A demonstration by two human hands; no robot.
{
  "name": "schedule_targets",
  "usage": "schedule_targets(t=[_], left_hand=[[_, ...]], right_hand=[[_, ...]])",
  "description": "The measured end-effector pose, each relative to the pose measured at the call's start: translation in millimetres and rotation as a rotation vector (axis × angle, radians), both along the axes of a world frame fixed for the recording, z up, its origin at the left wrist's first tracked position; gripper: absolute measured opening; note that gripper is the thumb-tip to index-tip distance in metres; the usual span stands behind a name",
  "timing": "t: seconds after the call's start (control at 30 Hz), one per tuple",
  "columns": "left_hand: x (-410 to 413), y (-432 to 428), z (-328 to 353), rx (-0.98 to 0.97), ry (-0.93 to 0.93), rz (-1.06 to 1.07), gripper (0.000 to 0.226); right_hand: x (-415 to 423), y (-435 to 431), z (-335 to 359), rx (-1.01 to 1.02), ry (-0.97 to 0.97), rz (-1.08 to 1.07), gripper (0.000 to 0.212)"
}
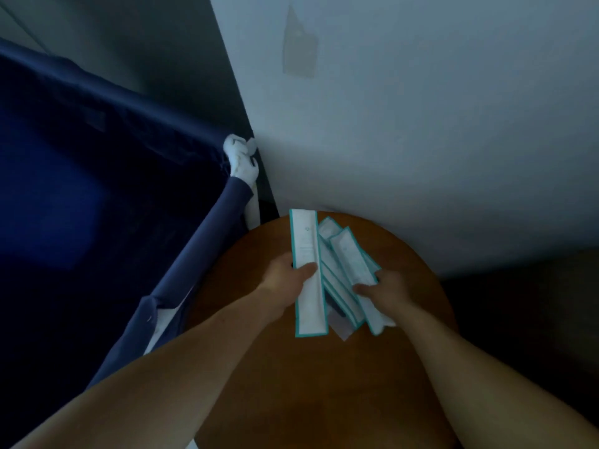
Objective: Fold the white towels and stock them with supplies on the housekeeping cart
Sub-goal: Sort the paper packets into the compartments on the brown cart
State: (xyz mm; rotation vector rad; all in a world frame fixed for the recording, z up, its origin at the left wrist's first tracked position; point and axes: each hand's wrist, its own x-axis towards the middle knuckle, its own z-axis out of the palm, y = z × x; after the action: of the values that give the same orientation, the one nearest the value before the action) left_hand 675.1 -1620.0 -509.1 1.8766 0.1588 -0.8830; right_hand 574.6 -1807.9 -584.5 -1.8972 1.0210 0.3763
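Progress: I judge supplies are being sorted; I see none stocked, no folded towels.
Left hand [285,277]: thumb and fingers pinch one teal-edged packet [308,270] above the round table [324,384].
Right hand [385,290]: fingers curl around fanned packets [351,264], just right.
Cart bag [97,189]: navy, left and farther.

A single wide-angle camera, worn on the person's head, is looking steeply down at close range onto the round wooden counter [308,384], which is filling 6 o'clock; the blue cart bag [64,189] is lying at 9 o'clock and the wall [421,124] is rising at 1 o'clock.
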Motion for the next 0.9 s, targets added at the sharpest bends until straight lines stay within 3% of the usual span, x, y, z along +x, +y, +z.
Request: schedule_targets(t=[0.13, 0.4, 0.6, 0.67, 0.9], left_hand=[[-3.1, -4.1, 37.5, -0.006, -0.102, -0.093, 0.011], [-30.0, -3.8, 167.4, -0.193, -0.246, -0.236, 0.008], [-66.4, -18.7, 271.0, -0.297, -0.431, -0.31, 0.016], [-86.8, -31.8, 303.5, -0.359, -0.425, -0.348, 0.013], [-204.1, -87.3, 384.0, -0.562, -0.368, -0.561, 0.011]], right_hand=[[-14.3, 10.1, 52.4, 0.013, -0.082, -0.116, 0.024], [-65.6, 55.2, 218.6, 0.107, -0.436, -0.5, 0.015], [-130.7, 74.5, 335.7, 0.018, -0.636, -0.634, 0.015], [-159.9, 70.4, 364.9, -0.048, -0.703, -0.667, 0.007], [-295.8, 36.6, 430.0, -0.071, -0.864, -0.75, 0.02]])
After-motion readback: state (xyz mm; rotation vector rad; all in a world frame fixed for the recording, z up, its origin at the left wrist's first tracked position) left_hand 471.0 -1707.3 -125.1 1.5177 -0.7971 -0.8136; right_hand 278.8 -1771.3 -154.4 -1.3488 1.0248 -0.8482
